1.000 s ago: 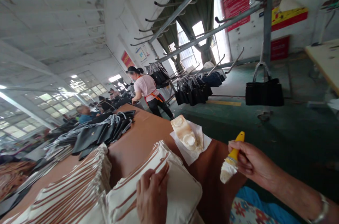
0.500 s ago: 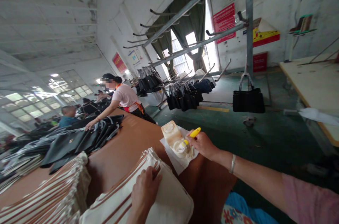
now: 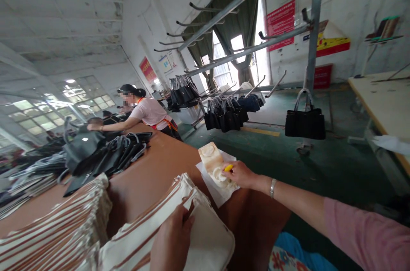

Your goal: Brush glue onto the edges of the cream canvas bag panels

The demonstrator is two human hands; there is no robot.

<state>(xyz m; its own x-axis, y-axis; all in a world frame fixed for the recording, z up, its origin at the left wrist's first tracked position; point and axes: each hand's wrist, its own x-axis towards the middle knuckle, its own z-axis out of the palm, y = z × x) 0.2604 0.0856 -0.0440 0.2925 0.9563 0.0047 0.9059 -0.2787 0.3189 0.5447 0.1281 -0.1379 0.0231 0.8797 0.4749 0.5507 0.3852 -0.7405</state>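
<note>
My right hand (image 3: 242,174) is closed around a yellow-handled brush (image 3: 228,168), mostly covered by the fingers. The brush end is down at an open, smeared container (image 3: 209,155) of whitish paste, which rests on a white sheet (image 3: 207,182). Below and left of it, my left hand (image 3: 173,234) is closed at the edge of the top cream bag piece (image 3: 209,230) in a stack, thumb and fingers pinching that edge. Brown strips run between the stacked pieces.
Another stack of cream pieces (image 3: 73,215) lies left on the brown tabletop (image 3: 137,172). Beyond it, a co-worker (image 3: 150,110) reaches over black bags (image 3: 112,155). A metal rack (image 3: 243,51) with hanging bags stands past the table; a pale table (image 3: 381,95) is at right.
My right hand has brought the brush lower over the paste, hiding more of its handle. My left fingers have closed on the cream edge. The co-worker has raised a black bag.
</note>
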